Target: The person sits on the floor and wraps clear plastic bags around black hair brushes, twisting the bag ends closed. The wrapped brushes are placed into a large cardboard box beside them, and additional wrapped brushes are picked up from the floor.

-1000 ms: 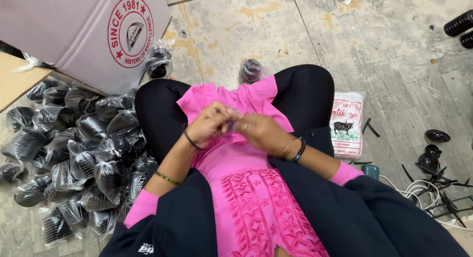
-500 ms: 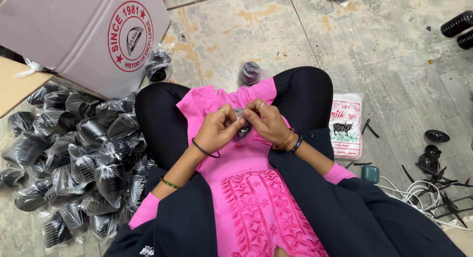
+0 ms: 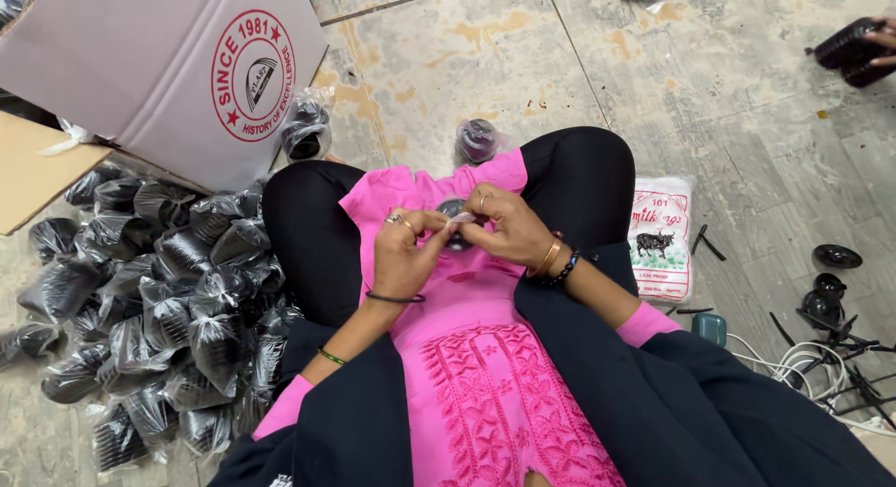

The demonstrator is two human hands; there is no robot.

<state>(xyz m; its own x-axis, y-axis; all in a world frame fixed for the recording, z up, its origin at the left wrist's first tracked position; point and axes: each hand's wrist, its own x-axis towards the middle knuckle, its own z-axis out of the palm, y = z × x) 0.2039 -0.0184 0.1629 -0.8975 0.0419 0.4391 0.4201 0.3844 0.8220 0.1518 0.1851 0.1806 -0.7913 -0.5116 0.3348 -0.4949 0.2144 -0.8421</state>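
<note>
Your left hand (image 3: 403, 254) and your right hand (image 3: 499, 228) meet over your lap, just above the pink tunic (image 3: 485, 375) that covers your crossed legs. Between them you hold a small dark round part (image 3: 455, 210), mostly hidden behind your fingers, so only a greyish-black curved edge shows; it seems wrapped in a thin clear plastic bag (image 3: 461, 220), a pale shiny wisp of which is pinched between the thumb and fingertips of both hands. Both hands are closed in a fine pinch on that plastic; neither is loose or flat. A ring shows on each hand, a thin black band sits on your left wrist, and a gold bangle with a beaded bracelet on your right.

To your left a heap of bagged black parts (image 3: 159, 300) lies on the floor, each one a dark ridged piece in crinkled clear plastic, touching your knee. Beyond it stands an open cardboard box (image 3: 159, 67) with a red round stamp. Two more bagged pieces (image 3: 306, 131) lie near your knees on the tiled floor (image 3: 709, 104). To your right lies a white printed packet (image 3: 661, 235), and further out loose black pieces and white cables (image 3: 821, 356). At the top right corner another person's hand (image 3: 882, 37) grips a dark object
</note>
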